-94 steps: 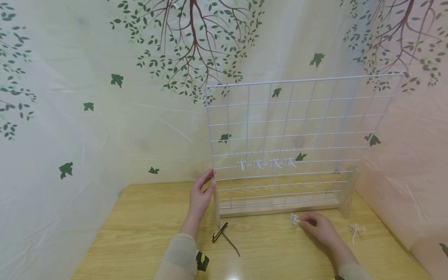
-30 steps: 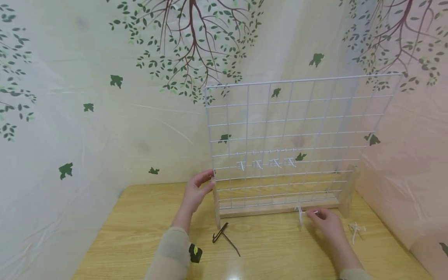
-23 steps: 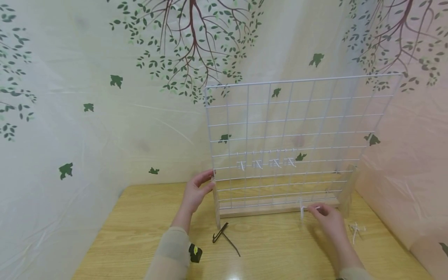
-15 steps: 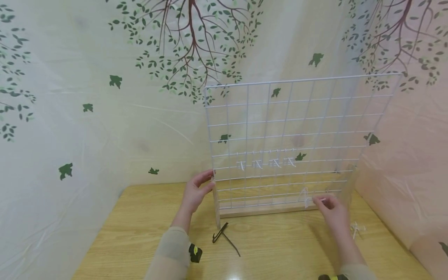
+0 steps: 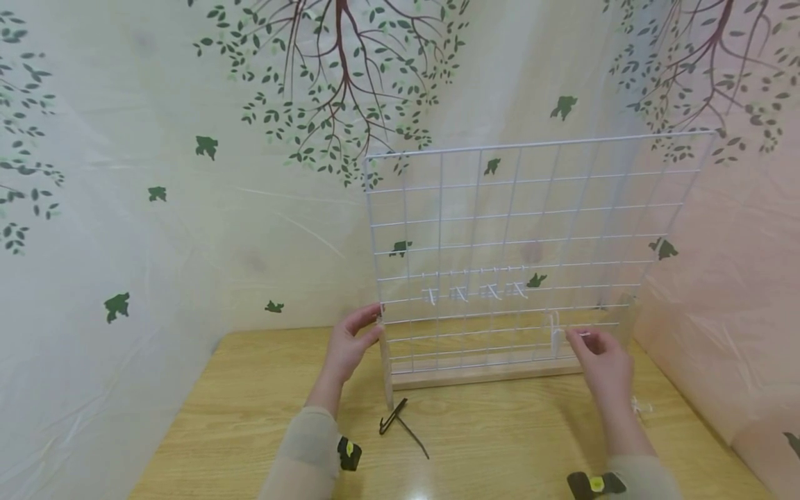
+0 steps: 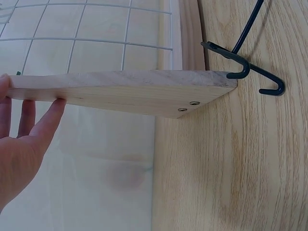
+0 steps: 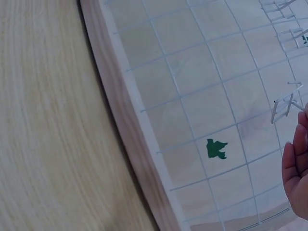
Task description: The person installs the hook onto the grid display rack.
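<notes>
A white wire grid panel stands upright in a wooden base on the table. With its thumb and fingers, my left hand holds the upper end of the wooden side board at the panel's left. My right hand pinches the stem of a white wire hook, held up in front of the grid's lower right part. In the right wrist view the hook shows its bent wire frame; whether it touches the grid I cannot tell. Several similar white hooks hang in a row on the grid.
A black wire hook lies on the wooden table near the stand's left foot. Another white hook lies at the right, partly behind my right forearm. A leaf-printed curtain surrounds the table.
My right hand has lifted the white hook from near the tabletop, up and slightly right, to the front of the grid's lower rows. My left hand stays at the side board.
</notes>
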`<state>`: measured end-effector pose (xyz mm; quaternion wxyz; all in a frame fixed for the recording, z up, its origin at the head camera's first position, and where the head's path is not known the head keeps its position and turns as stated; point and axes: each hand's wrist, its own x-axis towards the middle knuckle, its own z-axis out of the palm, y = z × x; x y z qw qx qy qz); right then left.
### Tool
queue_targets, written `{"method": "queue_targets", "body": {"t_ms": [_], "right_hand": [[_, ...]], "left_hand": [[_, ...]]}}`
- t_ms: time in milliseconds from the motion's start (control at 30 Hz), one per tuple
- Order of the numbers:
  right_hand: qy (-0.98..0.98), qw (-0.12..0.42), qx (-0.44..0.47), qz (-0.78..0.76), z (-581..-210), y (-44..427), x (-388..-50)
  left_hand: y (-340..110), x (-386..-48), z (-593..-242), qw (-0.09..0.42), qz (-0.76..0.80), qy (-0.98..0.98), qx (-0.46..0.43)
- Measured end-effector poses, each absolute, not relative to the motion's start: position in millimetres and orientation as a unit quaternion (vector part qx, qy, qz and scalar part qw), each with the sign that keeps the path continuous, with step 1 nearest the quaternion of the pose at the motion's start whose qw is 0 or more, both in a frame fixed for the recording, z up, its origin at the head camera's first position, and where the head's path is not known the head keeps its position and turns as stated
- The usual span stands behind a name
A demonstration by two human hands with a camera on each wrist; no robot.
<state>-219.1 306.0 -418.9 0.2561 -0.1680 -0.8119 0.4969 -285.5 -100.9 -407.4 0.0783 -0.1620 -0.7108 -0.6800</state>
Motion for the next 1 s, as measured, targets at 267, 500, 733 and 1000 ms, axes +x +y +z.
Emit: {"method": "queue_targets", "body": {"t_ms": [267,500,733,1000], "right_hand": [[-0.802,0.278,-0.157,0.504,-404.3,300.9,-223.6],[-0.798,0.29,-0.147,0.507,-391.0,297.3,-229.1],[-0.79,0.303,-0.138,0.515,-378.7,292.2,-231.7],[-0.782,0.313,-0.141,0.521,-365.1,289.8,-236.4]], "left_hand": [[-101.3,-285.7,-408.1,0.072,-0.685,-0.708,-0.156],[-101.9,-285.3,-407.7,0.072,-0.68,-0.712,-0.156],[-101.4,-285.3,-407.1,0.073,-0.682,-0.711,-0.157],[-101.6,-285.4,-407.2,0.075,-0.68,-0.712,-0.161]]}}
